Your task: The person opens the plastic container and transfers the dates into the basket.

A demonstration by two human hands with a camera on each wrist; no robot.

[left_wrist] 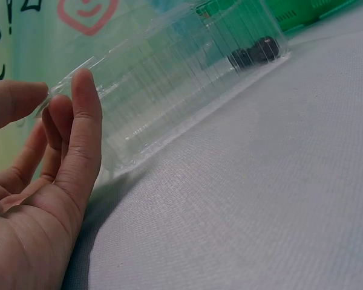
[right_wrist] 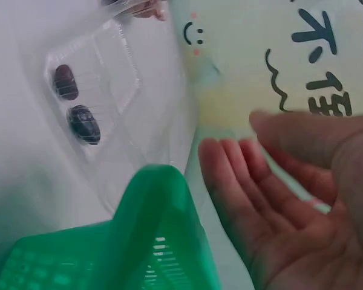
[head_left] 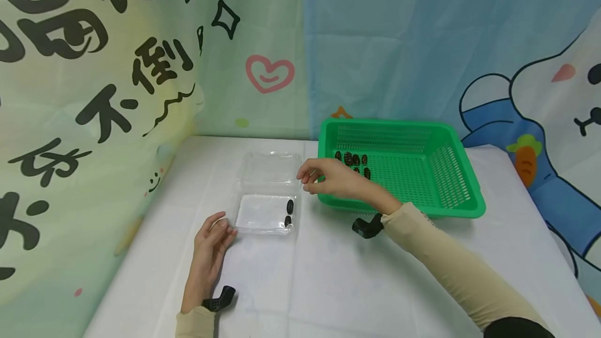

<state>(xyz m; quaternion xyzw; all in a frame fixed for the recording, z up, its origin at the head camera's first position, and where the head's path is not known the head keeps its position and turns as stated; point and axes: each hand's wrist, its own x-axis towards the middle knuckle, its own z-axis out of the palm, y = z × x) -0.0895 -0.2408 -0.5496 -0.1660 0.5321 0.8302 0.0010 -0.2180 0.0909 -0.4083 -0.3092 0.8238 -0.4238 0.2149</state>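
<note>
A clear plastic clamshell box point(head_left: 265, 227) lies with its lid point(head_left: 272, 166) folded back, away from the person. Two dark, oval, wrinkled pieces that look like dates point(head_left: 289, 206) sit along its right side, one reddish brown in the right wrist view. My left hand point(head_left: 212, 244) pinches the box's near left rim between thumb and fingers point(left_wrist: 85, 127). Above the gap between box and basket, my right hand point(head_left: 333, 176) hovers with loosely bent fingers and nothing between them. More of the dark pieces point(head_left: 356, 160) lie in the left part of the green basket point(head_left: 469, 192).
The basket's raised left rim point(right_wrist: 157, 187) stands close to the box's right side. A white cloth point(head_left: 328, 286) covers the table. Printed curtains point(head_left: 263, 113) hang behind and along the left.
</note>
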